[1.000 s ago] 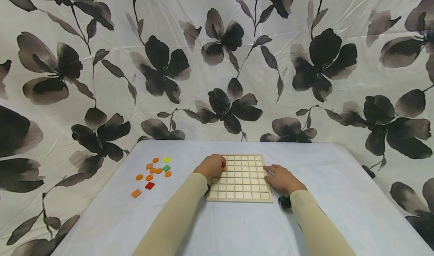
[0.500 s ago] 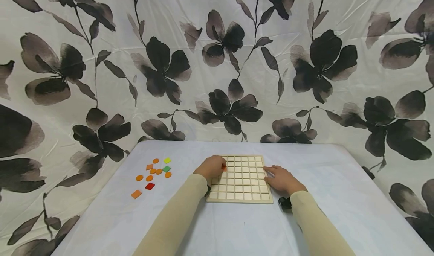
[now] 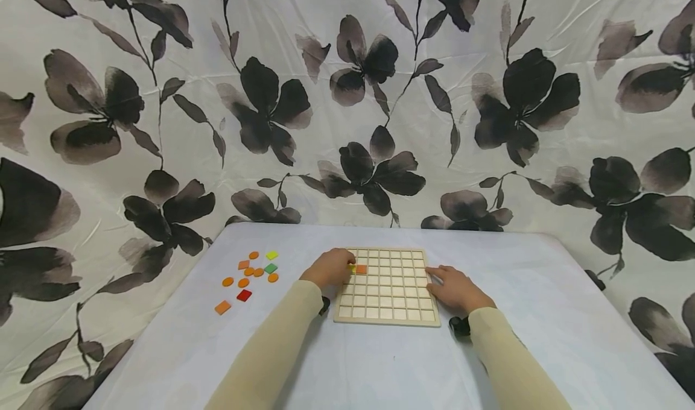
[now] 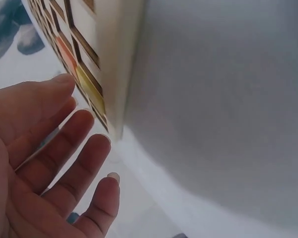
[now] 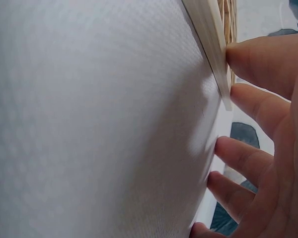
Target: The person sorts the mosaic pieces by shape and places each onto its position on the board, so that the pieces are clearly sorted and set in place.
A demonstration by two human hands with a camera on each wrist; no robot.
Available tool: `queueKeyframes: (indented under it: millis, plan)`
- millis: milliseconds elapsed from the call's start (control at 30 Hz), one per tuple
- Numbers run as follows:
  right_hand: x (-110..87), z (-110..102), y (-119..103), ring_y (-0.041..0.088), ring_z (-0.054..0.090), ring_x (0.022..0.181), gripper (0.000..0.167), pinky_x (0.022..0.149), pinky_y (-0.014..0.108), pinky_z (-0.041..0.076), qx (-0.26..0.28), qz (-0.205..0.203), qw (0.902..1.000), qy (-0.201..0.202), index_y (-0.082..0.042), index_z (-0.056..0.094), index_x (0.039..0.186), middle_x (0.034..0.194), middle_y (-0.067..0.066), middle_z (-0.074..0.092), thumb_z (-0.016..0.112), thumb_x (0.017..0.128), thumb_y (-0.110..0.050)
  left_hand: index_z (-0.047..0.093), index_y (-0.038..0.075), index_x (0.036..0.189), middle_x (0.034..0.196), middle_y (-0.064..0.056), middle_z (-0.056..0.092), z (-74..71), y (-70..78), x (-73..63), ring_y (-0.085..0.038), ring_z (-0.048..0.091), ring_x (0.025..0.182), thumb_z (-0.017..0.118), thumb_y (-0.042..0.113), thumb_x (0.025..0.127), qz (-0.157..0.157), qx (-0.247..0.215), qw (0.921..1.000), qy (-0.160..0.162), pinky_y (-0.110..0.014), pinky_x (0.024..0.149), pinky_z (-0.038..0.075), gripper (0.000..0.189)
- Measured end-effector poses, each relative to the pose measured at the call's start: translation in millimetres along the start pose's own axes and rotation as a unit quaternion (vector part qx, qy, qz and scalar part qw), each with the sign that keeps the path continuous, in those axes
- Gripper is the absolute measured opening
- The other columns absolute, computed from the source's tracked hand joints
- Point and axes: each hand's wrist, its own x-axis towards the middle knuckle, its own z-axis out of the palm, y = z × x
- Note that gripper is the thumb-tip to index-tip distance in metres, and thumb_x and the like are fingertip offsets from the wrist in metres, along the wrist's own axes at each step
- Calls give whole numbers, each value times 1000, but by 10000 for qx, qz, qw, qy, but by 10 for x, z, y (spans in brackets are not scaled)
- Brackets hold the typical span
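Note:
A pale wooden grid board (image 3: 387, 316) lies on the white table. In its left columns an orange square tile (image 3: 361, 269) and a yellow square tile (image 4: 89, 88) sit side by side in neighbouring cells. My left hand (image 3: 329, 269) is over the board's left edge, beside the yellow tile; in the left wrist view its fingers are spread and relaxed, with nothing between them. At the right edge my right hand (image 3: 458, 288) touches the board's rim with thumb and forefinger, its other fingertips down by the table (image 5: 114, 124).
Left of the board lie loose pieces: several orange discs (image 3: 228, 282), orange squares (image 3: 222, 307), a red square (image 3: 244, 295), a green square (image 3: 270, 268) and a yellow square (image 3: 272, 255). A floral cloth (image 3: 304, 157) hangs behind the table.
My left hand has drawn back leftward, uncovering the orange tile and part of the yellow one in the board. The right hand keeps its place at the board's edge.

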Motion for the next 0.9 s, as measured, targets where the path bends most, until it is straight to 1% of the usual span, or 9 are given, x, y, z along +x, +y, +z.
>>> queueKeyframes:
  millis: [100, 233, 333, 500, 567, 767, 900]
  plan:
    - [9, -12, 9, 49, 28, 140, 55, 108, 66, 27, -21, -44, 10000, 20, -18, 39, 149, 154, 22, 31, 49, 98, -36, 65, 8, 123, 122, -6, 66, -27, -49, -30, -22, 59, 114, 58, 13, 94, -70, 43, 9999, 61, -41, 101, 47, 30]
    - [8, -16, 11, 49, 28, 140, 55, 108, 66, 27, -21, -71, 10000, 33, -17, 40, 149, 154, 23, 31, 48, 98, -37, 64, 8, 124, 121, -7, 66, -63, -115, -73, -23, 60, 114, 59, 18, 96, -222, 165, 9995, 156, -42, 100, 47, 30]
    - [0, -11, 10, 49, 28, 140, 55, 109, 66, 27, 13, -73, 10000, 43, -17, 40, 148, 154, 22, 31, 48, 98, -36, 65, 8, 123, 121, -7, 67, -90, -171, -102, -24, 61, 114, 61, 20, 94, -311, 352, 9986, 256, -42, 99, 48, 31]
    - [-7, -3, 10, 50, 29, 139, 54, 107, 66, 28, -23, -123, 9999, 80, -16, 41, 148, 153, 24, 32, 49, 98, -35, 66, 7, 119, 120, -7, 67, -126, -272, -144, -26, 60, 115, 63, 21, 92, -459, 544, 9966, 407, -47, 99, 46, 30]
    - [-9, -2, 6, 50, 30, 138, 54, 107, 66, 29, -47, -132, 9999, 84, -16, 41, 148, 152, 24, 33, 49, 98, -35, 66, 7, 118, 120, -8, 67, -139, -311, -166, -27, 60, 115, 64, 22, 91, -572, 508, 9961, 436, -49, 100, 45, 31]
    - [-7, 4, 0, 49, 29, 139, 54, 108, 66, 28, -34, -93, 9999, 57, -17, 41, 148, 153, 23, 32, 49, 98, -36, 67, 8, 116, 117, -7, 69, -139, -457, -228, -29, 61, 110, 66, 24, 88, -851, 589, 9930, 564, -55, 99, 40, 32]
    - [0, 2, 1, 49, 29, 140, 54, 108, 66, 28, -62, -110, 9999, 55, -17, 40, 148, 154, 23, 32, 48, 98, -37, 67, 8, 116, 114, -7, 69, -150, -551, -257, -31, 61, 108, 67, 25, 88, -1029, 665, 9903, 652, -55, 98, 40, 33]
